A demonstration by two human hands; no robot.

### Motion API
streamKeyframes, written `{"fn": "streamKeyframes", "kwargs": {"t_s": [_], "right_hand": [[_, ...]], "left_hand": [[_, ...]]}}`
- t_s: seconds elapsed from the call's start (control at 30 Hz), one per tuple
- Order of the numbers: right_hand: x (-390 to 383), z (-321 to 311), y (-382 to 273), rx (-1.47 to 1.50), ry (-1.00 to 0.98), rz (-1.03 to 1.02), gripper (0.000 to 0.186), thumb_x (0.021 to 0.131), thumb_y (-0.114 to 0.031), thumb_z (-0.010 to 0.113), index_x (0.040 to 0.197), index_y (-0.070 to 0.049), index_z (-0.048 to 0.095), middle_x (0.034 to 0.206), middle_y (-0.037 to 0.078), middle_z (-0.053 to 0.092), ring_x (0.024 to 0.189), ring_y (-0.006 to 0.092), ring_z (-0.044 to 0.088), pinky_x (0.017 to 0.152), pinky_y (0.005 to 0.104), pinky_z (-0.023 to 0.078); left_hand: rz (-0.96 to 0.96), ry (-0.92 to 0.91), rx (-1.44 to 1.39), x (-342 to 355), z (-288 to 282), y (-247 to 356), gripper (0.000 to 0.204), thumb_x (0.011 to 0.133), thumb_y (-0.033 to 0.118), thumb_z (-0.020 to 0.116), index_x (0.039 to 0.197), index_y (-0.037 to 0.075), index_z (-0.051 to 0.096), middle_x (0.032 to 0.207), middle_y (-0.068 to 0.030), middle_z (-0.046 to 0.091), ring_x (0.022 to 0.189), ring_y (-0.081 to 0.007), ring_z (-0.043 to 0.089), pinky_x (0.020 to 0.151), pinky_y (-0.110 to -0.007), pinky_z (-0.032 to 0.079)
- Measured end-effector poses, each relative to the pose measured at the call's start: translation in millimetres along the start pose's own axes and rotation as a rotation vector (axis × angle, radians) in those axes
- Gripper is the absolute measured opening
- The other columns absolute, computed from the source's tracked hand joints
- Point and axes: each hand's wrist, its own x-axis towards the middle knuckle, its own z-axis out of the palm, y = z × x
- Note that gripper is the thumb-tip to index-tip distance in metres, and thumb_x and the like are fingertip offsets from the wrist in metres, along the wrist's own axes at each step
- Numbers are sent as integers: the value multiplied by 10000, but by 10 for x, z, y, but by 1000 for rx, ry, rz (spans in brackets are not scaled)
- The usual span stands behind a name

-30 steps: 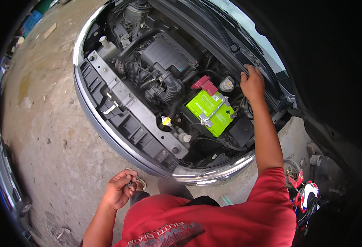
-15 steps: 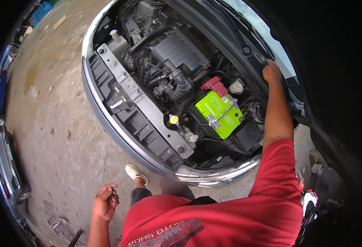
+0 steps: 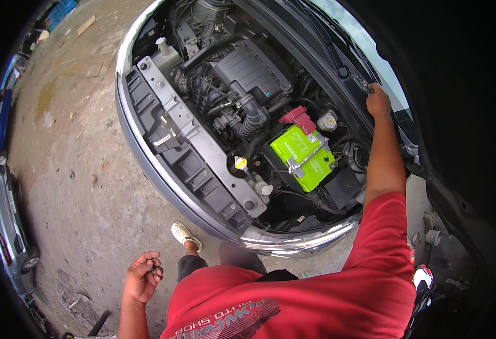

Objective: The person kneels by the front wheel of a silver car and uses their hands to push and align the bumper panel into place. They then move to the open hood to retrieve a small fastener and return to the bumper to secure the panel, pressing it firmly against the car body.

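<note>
My right hand [image 3: 378, 101] reaches across the engine bay to the black cowl [image 3: 346, 90] below the windshield. Its fingers are closed beside a few small metallic pieces [image 3: 364, 85]; what they grip is too small to name. Off the car's front, over the ground, my left hand [image 3: 142, 277] is curled with thumb and fingers together around something small and dark that I cannot make out. A bright green car battery [image 3: 315, 172] sits in the bay, a metal hold-down bracket [image 3: 307, 158] across its top. A red terminal cover [image 3: 298, 118] lies at its far edge.
Left of the battery are the black engine cover [image 3: 253, 70] and ribbed intake hose [image 3: 252, 120]. A yellow-topped radiator cap [image 3: 240, 163] is on the front crossmember. The raised hood [image 3: 457, 113] fills the right side. Parked cars [image 3: 11, 209] stand at the far left.
The view has shifted slightly, so the car appears a little further right. Both hands keep nearly the same places and closed postures.
</note>
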Motion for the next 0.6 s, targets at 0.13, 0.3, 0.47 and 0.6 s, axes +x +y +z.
{"fn": "streamKeyframes", "kwargs": {"t_s": [0.13,0.3,0.47,0.6], "right_hand": [[-82,-49,-49,49,-2,29,285,978,-169,610,1257,-160,667,1269,124,701,1205,366,643,996,488,517],[-105,-40,-11,51,31,-16,270,983,-183,631,1251,-159,660,1265,119,700,1201,365,644,989,490,517],[-105,-29,-33,55,25,3,229,989,-179,623,1214,-145,647,1255,122,700,1191,368,645,970,493,517],[-161,-43,-57,54,62,-45,183,993,-177,619,1170,-127,625,1205,143,710,1152,395,654,938,507,518]], "left_hand": [[8,4,5,-31,-2,12,233,971,75,638,1185,-13,671,931,-70,691,738,-193,675,615,-281,549],[0,-4,5,13,-40,-7,235,972,81,642,1182,-20,671,918,-69,688,735,-193,679,617,-282,554],[0,-5,22,9,-27,17,235,971,78,641,1182,-23,670,914,-69,687,732,-190,680,618,-277,556],[2,15,55,9,-17,44,233,968,84,645,1178,-12,670,906,-61,690,726,-182,679,610,-269,551]]}}
